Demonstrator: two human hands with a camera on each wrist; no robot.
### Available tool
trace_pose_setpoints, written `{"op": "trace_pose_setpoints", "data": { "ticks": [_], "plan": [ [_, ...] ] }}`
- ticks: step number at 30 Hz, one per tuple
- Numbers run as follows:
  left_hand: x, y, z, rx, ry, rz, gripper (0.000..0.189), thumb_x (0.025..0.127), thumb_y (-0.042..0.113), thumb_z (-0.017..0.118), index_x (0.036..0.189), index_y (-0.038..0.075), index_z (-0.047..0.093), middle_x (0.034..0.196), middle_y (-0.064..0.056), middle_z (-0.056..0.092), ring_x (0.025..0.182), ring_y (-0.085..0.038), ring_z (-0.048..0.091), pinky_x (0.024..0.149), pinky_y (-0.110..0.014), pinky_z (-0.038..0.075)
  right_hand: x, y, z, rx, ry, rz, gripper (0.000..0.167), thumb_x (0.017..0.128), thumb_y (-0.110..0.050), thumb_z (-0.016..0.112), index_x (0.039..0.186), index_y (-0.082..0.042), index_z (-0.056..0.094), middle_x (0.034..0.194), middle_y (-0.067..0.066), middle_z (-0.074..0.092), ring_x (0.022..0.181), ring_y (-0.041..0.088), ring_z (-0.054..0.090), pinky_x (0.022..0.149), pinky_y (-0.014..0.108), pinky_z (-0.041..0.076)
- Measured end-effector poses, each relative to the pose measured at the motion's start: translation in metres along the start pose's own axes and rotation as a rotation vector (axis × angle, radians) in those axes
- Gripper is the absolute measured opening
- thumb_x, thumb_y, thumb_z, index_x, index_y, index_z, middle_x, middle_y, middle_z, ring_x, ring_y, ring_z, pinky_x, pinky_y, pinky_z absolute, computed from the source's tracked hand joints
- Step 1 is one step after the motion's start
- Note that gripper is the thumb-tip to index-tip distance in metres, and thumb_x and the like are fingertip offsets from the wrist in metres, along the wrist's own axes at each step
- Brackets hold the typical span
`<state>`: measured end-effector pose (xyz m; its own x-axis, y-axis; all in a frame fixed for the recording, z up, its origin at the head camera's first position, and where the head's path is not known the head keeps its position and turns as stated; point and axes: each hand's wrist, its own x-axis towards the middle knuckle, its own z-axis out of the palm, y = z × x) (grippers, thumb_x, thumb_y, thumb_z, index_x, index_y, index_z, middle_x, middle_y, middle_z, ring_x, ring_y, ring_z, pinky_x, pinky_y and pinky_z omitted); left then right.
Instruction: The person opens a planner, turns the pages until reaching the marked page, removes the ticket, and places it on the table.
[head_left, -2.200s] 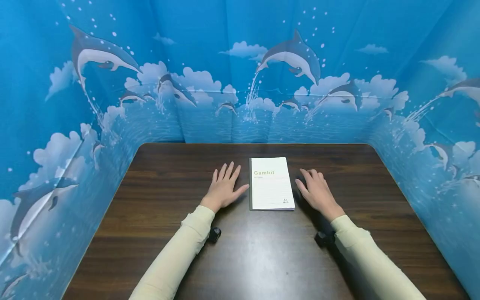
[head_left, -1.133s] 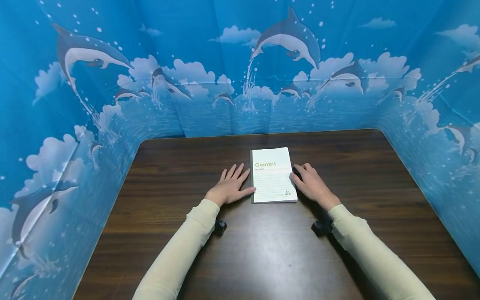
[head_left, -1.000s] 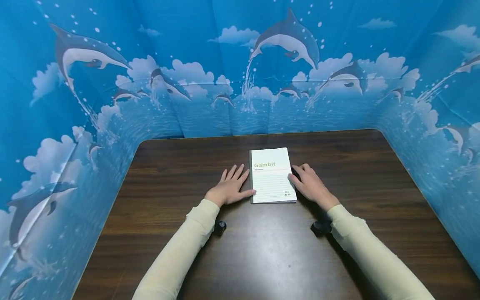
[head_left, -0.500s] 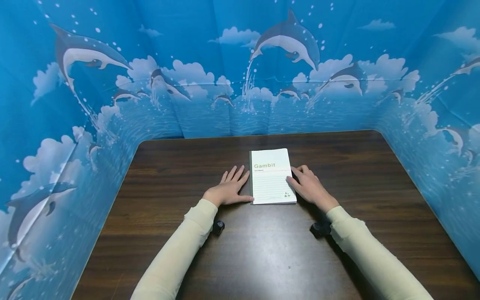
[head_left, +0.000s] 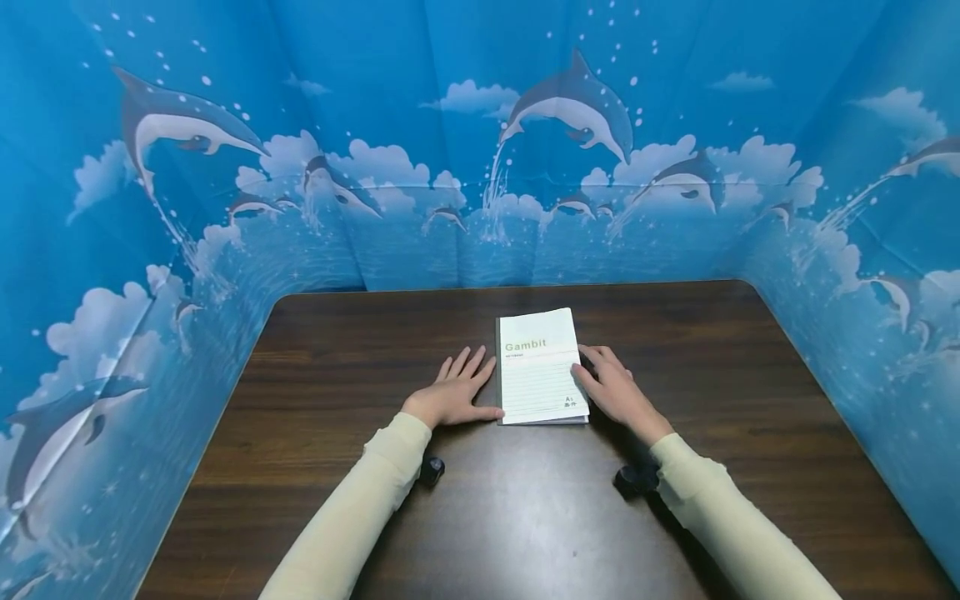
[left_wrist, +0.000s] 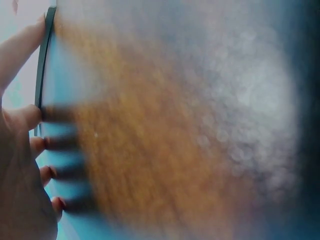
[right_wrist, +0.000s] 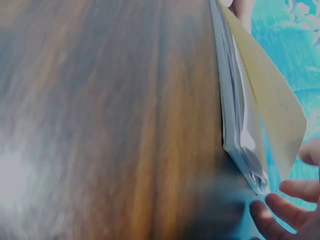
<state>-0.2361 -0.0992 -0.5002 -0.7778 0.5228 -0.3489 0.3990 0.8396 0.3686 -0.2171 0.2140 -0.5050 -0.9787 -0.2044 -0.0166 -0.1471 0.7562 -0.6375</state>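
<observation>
A white notebook (head_left: 538,375) with "Gambit" on its cover and a dark spine lies on the table between my hands. My left hand (head_left: 452,400) rests with fingers spread beside the spine, its thumb reaching the lower spine edge; the left wrist view shows that thumb against the dark spine (left_wrist: 44,65). At the opposite edge, the thumb and fingers of my right hand (head_left: 621,396) pinch the cover's edge. In the right wrist view the cover (right_wrist: 280,100) stands lifted off the pages (right_wrist: 240,110), its free edge right at my right thumb and fingertips.
Both forearms in pale sleeves lie over the dark wood table (head_left: 360,333), with a black wrist camera (head_left: 636,481) under the right one. A blue curtain (head_left: 405,242) printed with dolphins surrounds the table on its far side and both flanks.
My right hand has come in from the right to the notebook's edge, and the cover there has lifted. My left thumb has slid down along the spine. The head view has shifted slightly.
</observation>
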Motion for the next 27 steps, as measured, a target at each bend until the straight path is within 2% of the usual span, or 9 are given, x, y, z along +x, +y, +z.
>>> {"op": "trace_pose_setpoints", "data": {
  "ticks": [3, 6, 9, 12, 15, 19, 23, 27],
  "plan": [
    [-0.0008, 0.0, 0.0003, 0.005, -0.005, -0.002, 0.104, 0.095, 0.078, 0.049, 0.17, 0.021, 0.005, 0.178, -0.007, -0.007, 0.165, -0.032, -0.011, 0.132, -0.057, -0.004, 0.0007, -0.0014, 0.0011, 0.018, 0.064, 0.011, 0.049, 0.11, -0.035, 0.051, 0.147, -0.002, 0.055, 0.143, 0.021, 0.054, 0.118, 0.036, 0.061, 0.098, 0.062, 0.034],
    [-0.0008, 0.0007, -0.0005, 0.021, -0.005, -0.012, 0.102, 0.096, 0.076, 0.05, 0.17, 0.023, 0.004, 0.178, -0.005, -0.008, 0.165, -0.031, -0.011, 0.132, -0.057, -0.004, 0.0034, -0.0029, 0.0016, 0.007, 0.116, 0.017, 0.034, 0.108, -0.033, 0.054, 0.123, -0.004, 0.064, 0.118, 0.017, 0.064, 0.101, 0.033, 0.061, 0.089, 0.056, 0.03],
    [-0.0005, 0.0007, 0.0, 0.04, -0.004, -0.018, 0.101, 0.096, 0.076, 0.05, 0.17, 0.025, 0.004, 0.178, -0.004, -0.008, 0.165, -0.031, -0.011, 0.132, -0.057, -0.003, 0.0047, -0.0031, 0.0038, 0.008, 0.134, 0.031, 0.025, 0.108, -0.031, 0.055, 0.1, -0.008, 0.061, 0.088, 0.01, 0.062, 0.086, 0.028, 0.056, 0.085, 0.05, 0.026],
    [0.0, 0.0006, 0.0001, 0.058, -0.002, -0.018, 0.102, 0.095, 0.077, 0.05, 0.17, 0.025, 0.004, 0.178, -0.004, -0.007, 0.165, -0.031, -0.01, 0.132, -0.058, -0.002, 0.005, -0.0027, 0.0051, 0.022, 0.121, 0.039, 0.027, 0.109, -0.03, 0.054, 0.09, -0.01, 0.057, 0.072, 0.004, 0.054, 0.074, 0.022, 0.051, 0.082, 0.044, 0.023],
    [0.0009, 0.0015, 0.0, 0.066, 0.0, -0.015, 0.101, 0.096, 0.077, 0.05, 0.17, 0.025, 0.004, 0.178, -0.004, -0.007, 0.165, -0.031, -0.01, 0.132, -0.058, -0.001, 0.0039, -0.0016, 0.0039, 0.057, 0.095, 0.036, 0.028, 0.11, -0.028, 0.052, 0.091, -0.008, 0.059, 0.067, 0.002, 0.049, 0.064, 0.02, 0.047, 0.076, 0.039, 0.03],
    [0.0018, 0.0014, -0.0003, 0.079, 0.001, -0.015, 0.101, 0.096, 0.077, 0.048, 0.169, 0.025, 0.002, 0.178, -0.004, -0.008, 0.165, -0.031, -0.01, 0.132, -0.057, -0.002, 0.0028, -0.002, 0.0011, 0.094, 0.083, 0.026, 0.029, 0.11, -0.025, 0.05, 0.102, -0.003, 0.068, 0.071, 0.005, 0.053, 0.063, 0.019, 0.046, 0.066, 0.034, 0.039],
    [0.003, -0.0003, 0.001, 0.073, 0.001, -0.018, 0.099, 0.097, 0.078, 0.044, 0.17, 0.025, 0.002, 0.178, -0.004, -0.007, 0.165, -0.03, -0.011, 0.133, -0.056, -0.003, 0.0018, -0.0044, -0.001, 0.1, 0.096, 0.02, 0.034, 0.111, -0.023, 0.047, 0.119, -0.001, 0.07, 0.086, 0.01, 0.065, 0.074, 0.021, 0.054, 0.074, 0.036, 0.044],
    [0.0038, -0.0007, 0.0028, 0.043, 0.013, -0.02, 0.092, 0.1, 0.078, 0.033, 0.17, 0.025, 0.004, 0.178, -0.004, -0.007, 0.165, -0.03, -0.011, 0.132, -0.056, -0.004, 0.0003, -0.0099, -0.0014, 0.137, 0.098, 0.009, 0.041, 0.112, -0.026, 0.045, 0.138, 0.0, 0.063, 0.11, 0.017, 0.073, 0.091, 0.026, 0.065, 0.084, 0.043, 0.053]
  ]
}}
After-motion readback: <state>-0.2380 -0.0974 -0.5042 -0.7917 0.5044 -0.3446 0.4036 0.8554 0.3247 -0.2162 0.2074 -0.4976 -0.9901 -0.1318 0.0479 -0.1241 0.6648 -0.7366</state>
